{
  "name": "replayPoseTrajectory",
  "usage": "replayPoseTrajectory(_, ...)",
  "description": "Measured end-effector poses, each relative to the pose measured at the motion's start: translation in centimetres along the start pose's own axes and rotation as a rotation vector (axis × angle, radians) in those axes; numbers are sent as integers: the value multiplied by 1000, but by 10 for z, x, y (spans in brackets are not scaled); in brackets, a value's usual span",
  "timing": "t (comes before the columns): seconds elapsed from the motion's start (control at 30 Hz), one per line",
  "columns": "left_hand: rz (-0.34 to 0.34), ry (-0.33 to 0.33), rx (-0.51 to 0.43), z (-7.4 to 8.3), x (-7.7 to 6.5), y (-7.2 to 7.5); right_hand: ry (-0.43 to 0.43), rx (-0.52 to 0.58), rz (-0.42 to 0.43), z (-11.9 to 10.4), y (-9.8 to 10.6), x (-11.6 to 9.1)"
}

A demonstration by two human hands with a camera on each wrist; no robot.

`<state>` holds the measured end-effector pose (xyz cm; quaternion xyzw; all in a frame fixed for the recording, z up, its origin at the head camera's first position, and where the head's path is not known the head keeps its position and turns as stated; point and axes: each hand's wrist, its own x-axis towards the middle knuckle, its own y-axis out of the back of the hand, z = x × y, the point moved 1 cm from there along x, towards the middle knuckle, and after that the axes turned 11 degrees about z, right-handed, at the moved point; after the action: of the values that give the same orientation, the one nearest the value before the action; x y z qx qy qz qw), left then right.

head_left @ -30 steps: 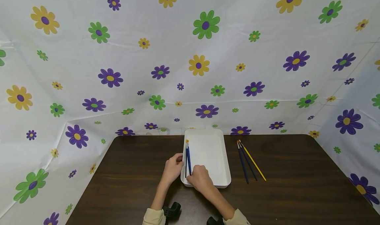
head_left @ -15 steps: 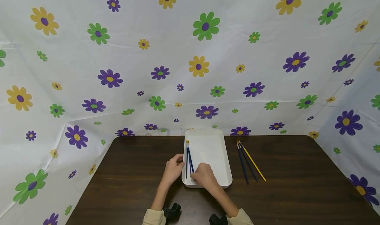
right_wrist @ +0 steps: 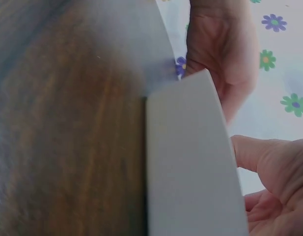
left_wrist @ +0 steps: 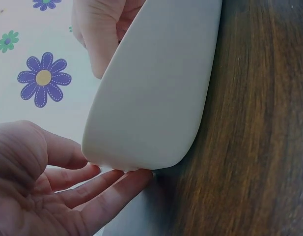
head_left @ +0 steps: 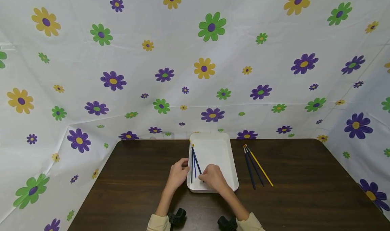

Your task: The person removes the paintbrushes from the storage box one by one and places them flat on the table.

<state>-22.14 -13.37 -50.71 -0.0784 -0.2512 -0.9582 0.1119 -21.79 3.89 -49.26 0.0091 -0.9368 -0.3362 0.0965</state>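
A white rectangular tray (head_left: 217, 153) stands on the dark wooden table. My left hand (head_left: 177, 173) holds its left wall, thumb at the rim and fingertips against the outside, as the left wrist view shows. Inside the tray, my right hand (head_left: 214, 177) pinches the near end of a dark blue paintbrush (head_left: 198, 164), which slants up and left with its bristles at the left rim. Two more thin paintbrushes lie along the tray's left side, a dark one (head_left: 192, 168) and a blue one (head_left: 195, 170). Both wrist views show the tray's outer wall, which hides the brushes.
Right of the tray, on the table (head_left: 304, 190), lie three more paintbrushes: two dark blue, one of them at the left (head_left: 249, 168), and a yellow one (head_left: 262, 167). Their bristle ends meet at the top. A flowered sheet (head_left: 259, 7) hangs behind and at the sides.
My right hand has moved a little to the right with the brush's near end, so the brush now slants away from the other two. The left hand has stayed at the tray's left wall.
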Motion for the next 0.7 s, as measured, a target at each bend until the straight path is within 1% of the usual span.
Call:
replayPoseTrajectory(0.07, 13, -21, 2, 1, 0, 0, -6, 6, -8, 1, 4, 2)
replayPoseTrajectory(0.23, 37, -35, 7, 4, -1, -1, -14, 24, -19, 1, 17, 6)
replayPoseTrajectory(0.4, 35, -11, 6, 5, -1, -1, -40, 22, -20, 1, 33, 9)
replayPoseTrajectory(0.7, 55, 1, 20, 4, -1, -1, -57, 39, -25, 8, 56, 13)
